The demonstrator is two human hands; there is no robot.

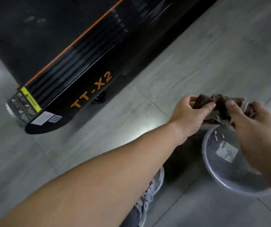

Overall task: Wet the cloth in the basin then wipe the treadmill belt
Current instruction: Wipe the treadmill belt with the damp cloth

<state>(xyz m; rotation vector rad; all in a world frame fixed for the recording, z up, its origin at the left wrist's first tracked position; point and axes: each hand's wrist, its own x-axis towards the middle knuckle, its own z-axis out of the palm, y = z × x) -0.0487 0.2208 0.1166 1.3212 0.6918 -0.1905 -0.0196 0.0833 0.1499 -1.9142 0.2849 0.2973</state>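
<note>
A dark brown bunched cloth hangs just above the round clear basin, which stands on the floor at the right. My left hand grips the cloth's left end, thumb curled over it. On the right end, my right hand holds the cloth with curled fingers. The black treadmill belt lies at the upper left, edged by an orange stripe and a side rail marked TT-X2.
Grey floor tiles stretch between the treadmill and the basin. A grey laced shoe stands on the floor under my left forearm. Warning stickers cover the treadmill's near end.
</note>
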